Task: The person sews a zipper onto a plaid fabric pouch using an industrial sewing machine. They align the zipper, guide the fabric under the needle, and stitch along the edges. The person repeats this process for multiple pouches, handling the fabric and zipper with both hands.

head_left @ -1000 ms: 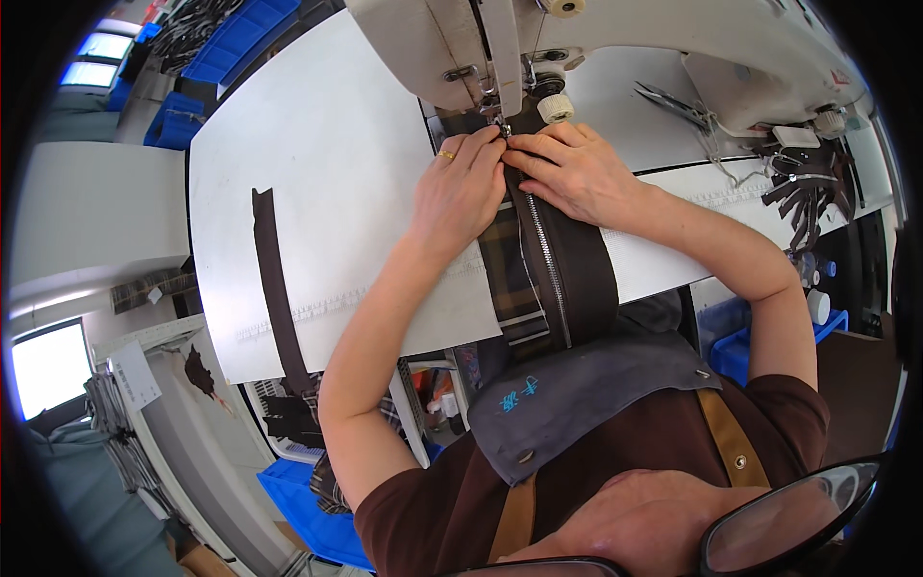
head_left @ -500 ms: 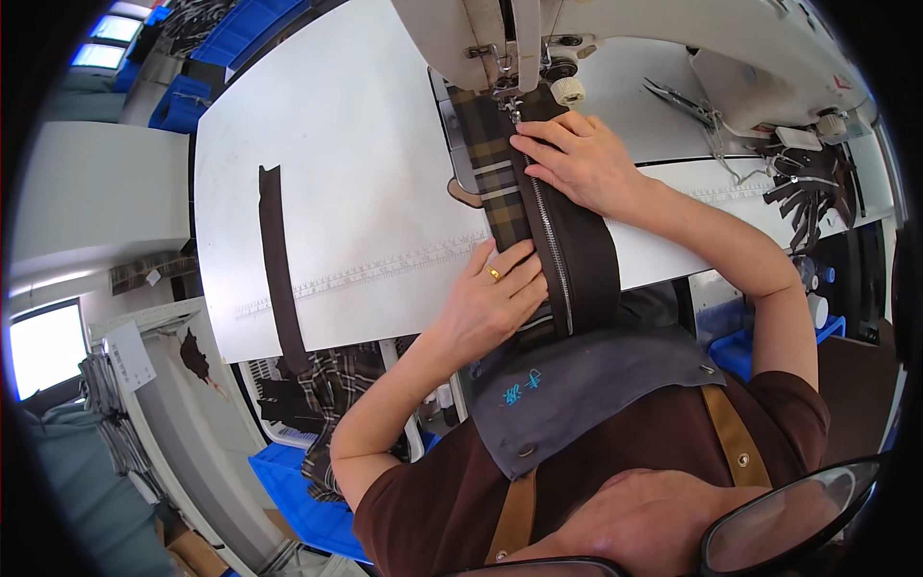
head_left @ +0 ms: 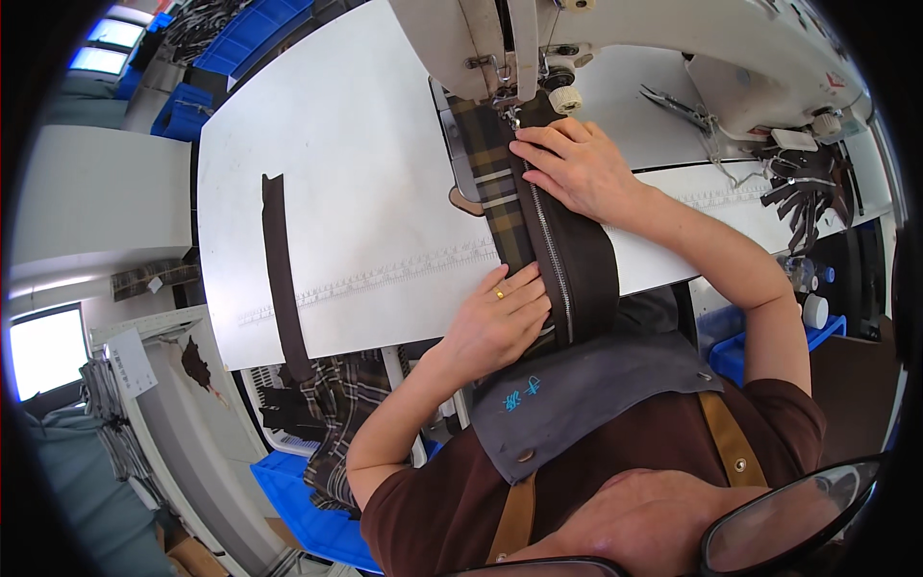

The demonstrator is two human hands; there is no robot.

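A strip of brown plaid cloth (head_left: 497, 192) lies under the needle and presser foot (head_left: 511, 113) of a white sewing machine (head_left: 635, 29). Alongside it runs a dark brown fabric panel (head_left: 588, 264) with a metal zipper (head_left: 556, 260), stretching toward my lap. My right hand (head_left: 582, 171) rests on the zipper edge just short of the presser foot, fingers extended and a little apart. Lower down, near the table's front edge, my left hand (head_left: 498, 319), with a gold ring, lies flat across the plaid cloth beside the zipper. The undersides of both hands' fingertips are hidden.
On the white table (head_left: 365, 192), a loose dark strip (head_left: 278, 279) hangs over the front edge at left. Metal snips (head_left: 678, 106) and a bunch of dark scraps (head_left: 806, 192) are at right. Plaid cloth (head_left: 346, 413) spills over a blue bin (head_left: 308, 510) below.
My left hand has slid slightly toward me along the plaid cloth. My right hand stays almost in place near the presser foot.
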